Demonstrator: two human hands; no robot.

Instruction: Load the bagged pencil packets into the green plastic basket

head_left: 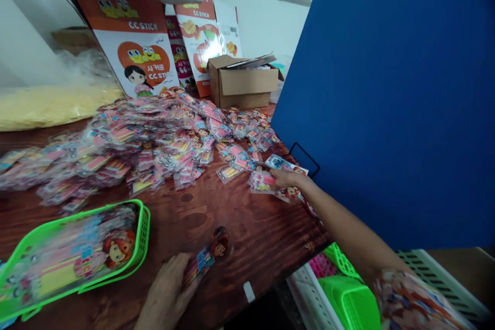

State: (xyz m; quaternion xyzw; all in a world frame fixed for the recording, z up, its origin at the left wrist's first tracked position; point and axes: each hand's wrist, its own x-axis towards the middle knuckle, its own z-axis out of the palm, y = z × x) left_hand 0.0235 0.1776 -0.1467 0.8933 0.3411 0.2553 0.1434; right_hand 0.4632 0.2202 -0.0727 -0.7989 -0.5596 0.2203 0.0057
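Observation:
My left hand [170,286] rests low over the dark wooden table, closed around a blurred candy-stick packet [207,258] with a cartoon girl's head at its top. Farther off on the right, my right hand [284,178] has its fingers on a clear packet of pink and yellow sticks [263,181], at the edge of the scattered packets. The fingertips of that hand are partly hidden. Beside my left hand, a green plastic basket [145,232] contains more packets, lying flat with a red-haired cartoon figure showing.
A large heap of packets [154,139] spreads across the table [228,211]. Behind it stand printed cartons [135,46] and an open cardboard box [247,87]. A blue panel [386,87] borders the right side. Green baskets [348,299] sit below the table edge.

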